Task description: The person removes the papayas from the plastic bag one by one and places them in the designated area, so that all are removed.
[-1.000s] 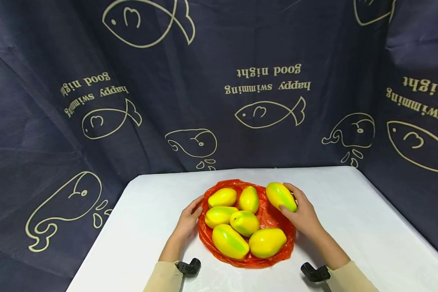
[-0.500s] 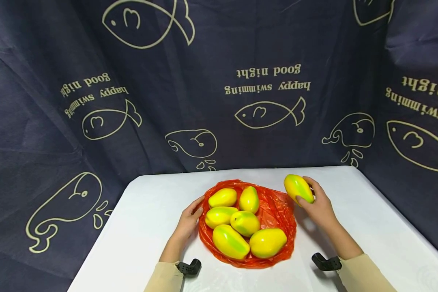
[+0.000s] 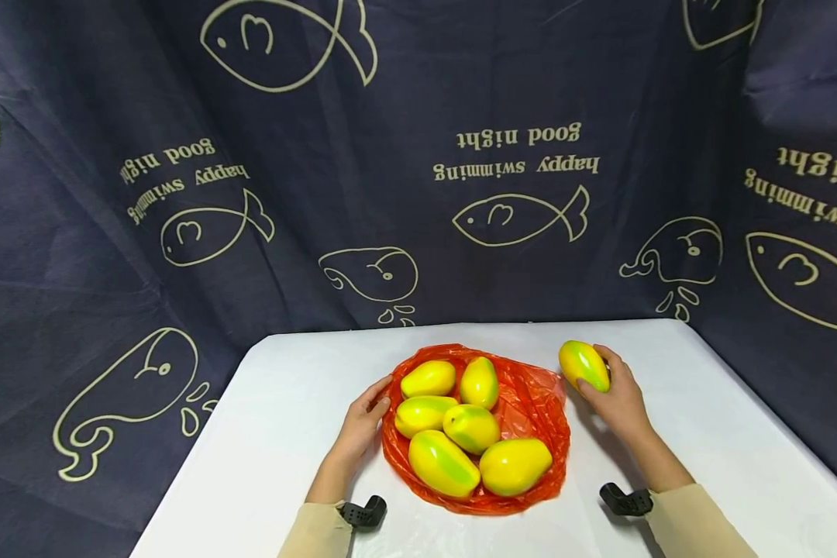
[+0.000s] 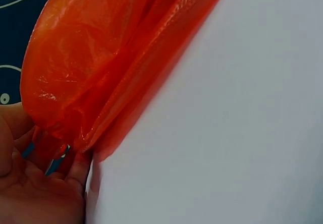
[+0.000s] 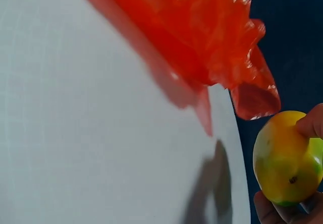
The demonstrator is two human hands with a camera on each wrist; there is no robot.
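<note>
Yellow-grn fruit [image 3: 583, 366] pinched in R hand [image 3: 622, 398] nr red bag [image 3: 540, 404], L hand [image 3: 359, 422] loosely spread, touching bag

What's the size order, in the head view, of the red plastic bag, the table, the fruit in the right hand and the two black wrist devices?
1. White table
2. Red plastic bag
3. Yellow-green fruit in the right hand
4. Left wrist device and right wrist device: they look alike, so unranked
</note>
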